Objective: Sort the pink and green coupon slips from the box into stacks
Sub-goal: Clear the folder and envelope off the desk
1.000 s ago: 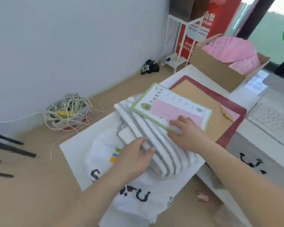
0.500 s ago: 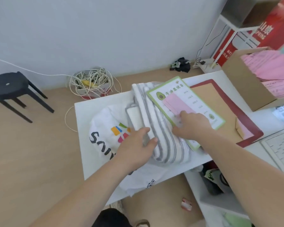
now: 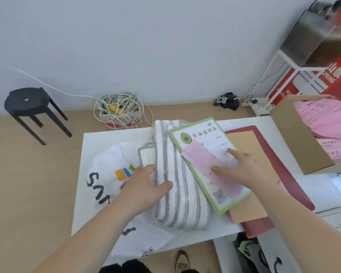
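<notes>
Pink slip (image 3: 201, 160) under right hand (image 3: 242, 172), corner at green-bordered card (image 3: 203, 134) edge

I get one view, a wide-angle camera on the person's head, facing forward and steeply down onto the white table (image 3: 106, 138) from close above. The left hand (image 3: 146, 186) and right hand (image 3: 242, 170) reach in from the bottom edge (the lens stretches the forearms); the wall (image 3: 146, 46) fills the top.
</notes>
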A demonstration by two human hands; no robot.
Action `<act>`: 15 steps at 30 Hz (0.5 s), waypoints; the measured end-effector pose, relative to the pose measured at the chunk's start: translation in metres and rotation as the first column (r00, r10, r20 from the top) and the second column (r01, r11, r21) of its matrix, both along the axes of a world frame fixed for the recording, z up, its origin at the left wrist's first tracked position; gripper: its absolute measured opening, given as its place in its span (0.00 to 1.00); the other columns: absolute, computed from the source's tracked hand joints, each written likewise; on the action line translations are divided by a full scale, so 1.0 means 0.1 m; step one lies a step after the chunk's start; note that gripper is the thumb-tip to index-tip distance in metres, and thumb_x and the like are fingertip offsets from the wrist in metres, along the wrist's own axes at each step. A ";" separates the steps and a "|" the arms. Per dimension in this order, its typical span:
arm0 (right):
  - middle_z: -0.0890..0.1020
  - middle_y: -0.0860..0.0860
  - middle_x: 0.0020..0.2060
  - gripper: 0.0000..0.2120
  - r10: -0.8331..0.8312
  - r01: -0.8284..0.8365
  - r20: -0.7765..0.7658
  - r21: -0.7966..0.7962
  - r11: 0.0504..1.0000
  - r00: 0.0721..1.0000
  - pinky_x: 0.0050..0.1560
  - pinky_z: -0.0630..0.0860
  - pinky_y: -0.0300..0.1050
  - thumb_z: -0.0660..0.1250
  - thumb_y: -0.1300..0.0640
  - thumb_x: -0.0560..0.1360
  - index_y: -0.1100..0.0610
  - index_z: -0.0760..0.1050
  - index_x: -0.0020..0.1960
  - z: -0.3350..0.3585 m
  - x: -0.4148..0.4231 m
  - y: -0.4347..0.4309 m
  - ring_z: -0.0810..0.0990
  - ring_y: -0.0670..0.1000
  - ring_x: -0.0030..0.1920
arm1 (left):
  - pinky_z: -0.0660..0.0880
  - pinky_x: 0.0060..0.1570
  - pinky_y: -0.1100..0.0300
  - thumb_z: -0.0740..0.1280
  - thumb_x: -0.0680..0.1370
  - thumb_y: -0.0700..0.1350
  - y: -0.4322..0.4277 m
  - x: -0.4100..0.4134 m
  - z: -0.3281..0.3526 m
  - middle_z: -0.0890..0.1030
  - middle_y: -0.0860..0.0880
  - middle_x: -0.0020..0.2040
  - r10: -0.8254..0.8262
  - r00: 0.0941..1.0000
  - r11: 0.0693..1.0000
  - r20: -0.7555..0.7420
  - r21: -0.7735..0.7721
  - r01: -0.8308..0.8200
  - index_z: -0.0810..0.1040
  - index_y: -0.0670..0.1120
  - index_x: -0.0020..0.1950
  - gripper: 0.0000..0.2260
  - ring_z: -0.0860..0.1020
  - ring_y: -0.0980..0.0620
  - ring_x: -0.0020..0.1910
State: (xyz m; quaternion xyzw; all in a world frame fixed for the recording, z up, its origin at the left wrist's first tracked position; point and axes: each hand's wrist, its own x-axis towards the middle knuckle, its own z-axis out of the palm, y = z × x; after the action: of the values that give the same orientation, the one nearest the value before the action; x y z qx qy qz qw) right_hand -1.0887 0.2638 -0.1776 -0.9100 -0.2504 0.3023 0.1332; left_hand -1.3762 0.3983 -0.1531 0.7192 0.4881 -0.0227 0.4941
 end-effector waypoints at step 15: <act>0.61 0.54 0.72 0.55 0.194 -0.165 -0.142 0.191 0.968 0.971 0.60 0.74 0.52 0.80 0.32 0.61 0.47 0.59 0.80 -0.10 -0.42 -0.07 0.72 0.56 0.65 | 0.78 0.54 0.65 0.64 0.80 0.41 -0.95 0.02 -0.04 0.83 0.60 0.54 0.424 0.856 0.901 0.295 -0.038 -0.433 0.81 0.60 0.59 0.16 0.81 0.64 0.52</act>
State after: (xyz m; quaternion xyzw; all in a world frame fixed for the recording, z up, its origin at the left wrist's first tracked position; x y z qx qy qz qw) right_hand -1.1311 0.2567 -0.1875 -0.8409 -0.3463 0.3615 0.2057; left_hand -1.3745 0.3035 -0.1575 0.5950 0.5567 0.2029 0.5431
